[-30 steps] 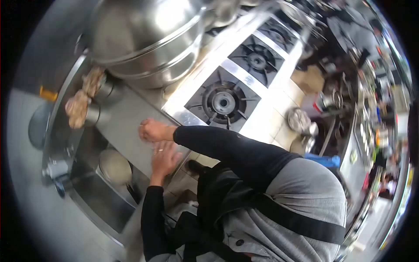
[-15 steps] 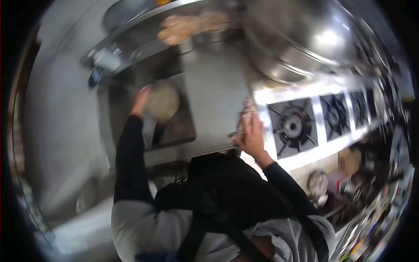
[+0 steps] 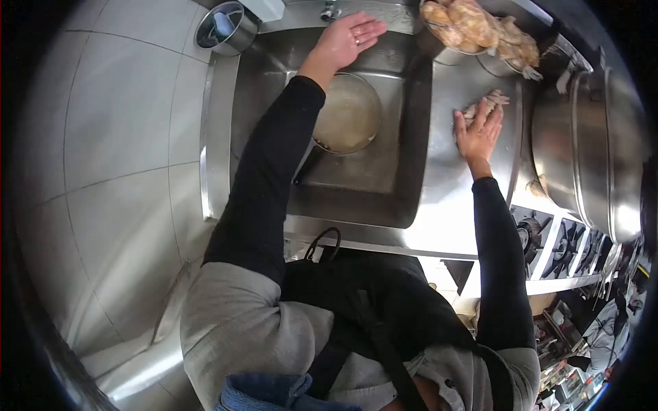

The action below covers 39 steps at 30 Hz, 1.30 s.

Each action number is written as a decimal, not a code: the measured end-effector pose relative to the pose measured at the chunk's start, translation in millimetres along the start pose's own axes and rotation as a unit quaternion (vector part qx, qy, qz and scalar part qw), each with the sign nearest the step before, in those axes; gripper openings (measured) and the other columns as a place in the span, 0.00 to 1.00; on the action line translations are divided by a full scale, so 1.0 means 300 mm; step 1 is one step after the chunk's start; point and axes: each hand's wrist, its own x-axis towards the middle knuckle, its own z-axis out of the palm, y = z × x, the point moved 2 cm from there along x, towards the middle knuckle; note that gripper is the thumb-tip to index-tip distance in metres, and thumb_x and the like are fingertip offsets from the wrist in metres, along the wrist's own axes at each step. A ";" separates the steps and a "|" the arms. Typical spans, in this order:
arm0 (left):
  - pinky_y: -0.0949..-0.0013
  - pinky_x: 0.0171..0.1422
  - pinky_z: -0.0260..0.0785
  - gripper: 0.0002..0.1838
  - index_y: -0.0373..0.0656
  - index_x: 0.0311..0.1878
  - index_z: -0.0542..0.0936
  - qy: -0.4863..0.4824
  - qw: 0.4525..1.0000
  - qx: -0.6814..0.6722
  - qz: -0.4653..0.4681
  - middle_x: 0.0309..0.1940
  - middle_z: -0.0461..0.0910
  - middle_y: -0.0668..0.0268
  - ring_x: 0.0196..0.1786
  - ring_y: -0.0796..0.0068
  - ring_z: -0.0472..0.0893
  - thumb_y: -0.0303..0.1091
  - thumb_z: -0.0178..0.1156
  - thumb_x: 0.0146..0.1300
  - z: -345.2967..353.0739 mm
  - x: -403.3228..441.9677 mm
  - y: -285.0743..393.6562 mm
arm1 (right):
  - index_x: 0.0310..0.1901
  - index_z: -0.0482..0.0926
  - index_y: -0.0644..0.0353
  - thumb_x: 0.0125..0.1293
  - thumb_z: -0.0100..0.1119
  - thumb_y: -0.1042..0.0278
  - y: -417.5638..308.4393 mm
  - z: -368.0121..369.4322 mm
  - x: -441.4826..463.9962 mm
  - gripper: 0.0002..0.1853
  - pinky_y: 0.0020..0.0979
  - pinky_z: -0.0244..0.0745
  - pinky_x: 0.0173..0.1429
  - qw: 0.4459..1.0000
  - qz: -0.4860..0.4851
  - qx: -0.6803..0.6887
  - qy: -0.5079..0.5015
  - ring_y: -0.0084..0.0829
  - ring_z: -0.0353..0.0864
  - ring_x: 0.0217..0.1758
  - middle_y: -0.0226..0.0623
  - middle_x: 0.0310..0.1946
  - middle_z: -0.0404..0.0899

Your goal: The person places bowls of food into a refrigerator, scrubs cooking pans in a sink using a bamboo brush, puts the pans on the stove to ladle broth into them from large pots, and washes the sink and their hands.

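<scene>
The left hand (image 3: 337,46), open and empty, hovers by the tap (image 3: 330,11); the right hand (image 3: 478,139) lies flat on the cloth (image 3: 496,98), right on the surface (image 3: 456,171). Pushing the cloth too far could knock the meat (image 3: 469,25).

Pale tiles (image 3: 120,113) (dark joints (image 3: 169,166)) beside steel counter (image 3: 442,192).

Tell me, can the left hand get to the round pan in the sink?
Probably yes. The left hand looks open and empty, close to the round pan in the sink, and most of the pan's rim looks uncovered.
</scene>
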 end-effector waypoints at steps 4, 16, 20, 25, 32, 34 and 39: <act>0.61 0.67 0.69 0.25 0.34 0.60 0.76 -0.029 0.996 0.029 0.080 0.56 0.81 0.54 0.59 0.64 0.80 0.46 0.53 0.73 -0.083 -0.021 0.033 | 0.80 0.48 0.47 0.69 0.44 0.28 -0.014 -0.006 0.001 0.46 0.51 0.39 0.83 1.000 0.003 -0.011 -0.013 0.53 0.36 0.84 0.58 0.79 0.40; 0.51 0.56 0.74 0.28 0.33 0.53 0.80 0.169 0.682 0.648 -0.294 0.49 0.81 0.49 0.49 0.50 0.81 0.50 0.67 0.62 -1.175 -0.675 -1.089 | 0.78 0.55 0.46 0.69 0.49 0.32 -0.034 0.001 0.009 0.42 0.48 0.42 0.82 1.000 0.011 0.008 0.003 0.51 0.43 0.82 0.54 0.79 0.45; 0.59 0.40 0.75 0.20 0.41 0.45 0.78 0.063 0.838 0.274 -0.467 0.31 0.78 0.65 0.32 0.67 0.77 0.51 0.64 0.67 -0.979 -0.708 -0.881 | 0.78 0.56 0.46 0.69 0.49 0.33 -0.016 -0.002 0.004 0.42 0.48 0.42 0.83 1.000 0.011 -0.002 -0.008 0.52 0.43 0.82 0.54 0.79 0.45; 0.80 0.24 0.64 0.13 0.49 0.35 0.73 0.034 0.892 -0.108 -0.438 0.24 0.73 0.75 0.23 0.88 0.71 0.45 0.62 0.72 -0.607 -0.830 -0.581 | 0.78 0.53 0.45 0.69 0.49 0.34 -0.015 -0.012 -0.009 0.42 0.52 0.38 0.83 1.000 0.013 0.018 0.008 0.54 0.41 0.83 0.55 0.79 0.45; 0.75 0.18 0.61 0.08 0.42 0.42 0.74 0.156 0.872 0.308 -0.347 0.18 0.71 0.74 0.15 0.84 0.68 0.31 0.63 0.66 -0.336 -1.016 -0.402 | 0.63 0.75 0.59 0.71 0.56 0.67 -0.525 -0.146 0.144 0.20 0.42 0.73 0.63 0.827 -0.152 0.510 -0.181 0.44 0.78 0.61 0.47 0.58 0.78; 0.72 0.19 0.63 0.18 0.35 0.53 0.74 0.181 0.851 0.392 -0.297 0.18 0.72 0.70 0.17 0.79 0.72 0.31 0.64 0.63 -0.298 -1.114 -0.381 | 0.61 0.77 0.59 0.72 0.56 0.68 -0.713 -0.077 0.235 0.18 0.32 0.78 0.58 0.587 -0.027 0.697 -0.411 0.34 0.82 0.55 0.40 0.54 0.81; 0.60 0.42 0.71 0.20 0.35 0.49 0.75 0.251 0.783 0.553 -0.139 0.30 0.78 0.62 0.36 0.67 0.79 0.38 0.68 0.61 -0.313 -1.253 -0.385 | 0.53 0.81 0.63 0.71 0.59 0.67 -1.043 0.002 0.452 0.14 0.30 0.80 0.57 0.431 0.001 0.784 -0.447 0.29 0.83 0.48 0.38 0.49 0.83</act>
